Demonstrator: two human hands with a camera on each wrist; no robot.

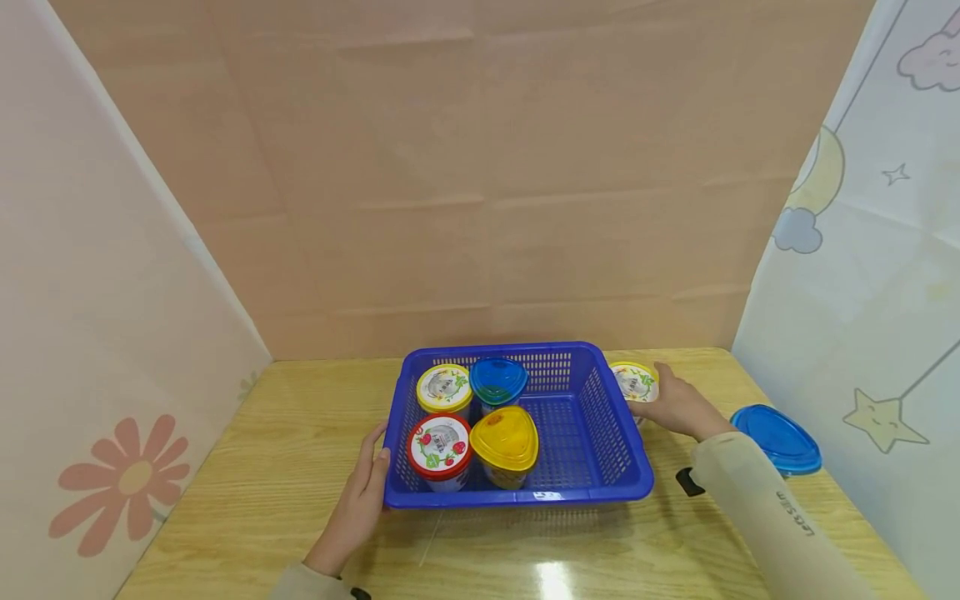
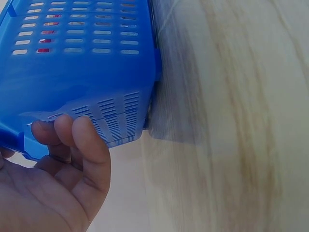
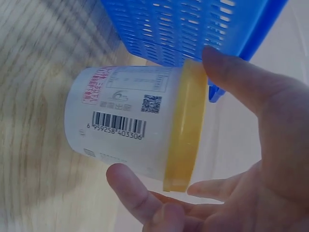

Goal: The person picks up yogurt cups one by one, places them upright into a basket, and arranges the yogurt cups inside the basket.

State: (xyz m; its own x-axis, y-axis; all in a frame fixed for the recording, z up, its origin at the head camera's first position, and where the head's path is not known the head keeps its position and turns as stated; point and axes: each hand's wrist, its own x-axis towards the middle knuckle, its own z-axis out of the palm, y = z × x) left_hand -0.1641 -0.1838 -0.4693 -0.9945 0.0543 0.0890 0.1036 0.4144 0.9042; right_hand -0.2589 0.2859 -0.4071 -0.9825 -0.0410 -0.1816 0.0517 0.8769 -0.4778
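Note:
My left hand (image 1: 362,496) holds the front left corner of a blue-purple plastic basket (image 1: 517,499); in the left wrist view its fingers (image 2: 91,145) curl by the rim. Inside the basket, on its left side, are a yellow-lidded round cup (image 1: 444,387), a red-lidded cup (image 1: 439,447), a container with a blue triangular lid (image 1: 498,382) and one with a yellow triangular lid (image 1: 506,439). Right of the basket, my right hand (image 1: 678,407) grips another white cup (image 3: 120,121) with a yellow lid, thumb at the lid and fingers on the opposite side.
A blue-lidded container (image 1: 778,439) stands at the right edge of the wooden table (image 1: 300,433), beside the right forearm. A brown sheet (image 1: 480,183) hangs behind the table, and patterned panels (image 1: 885,275) flank both sides.

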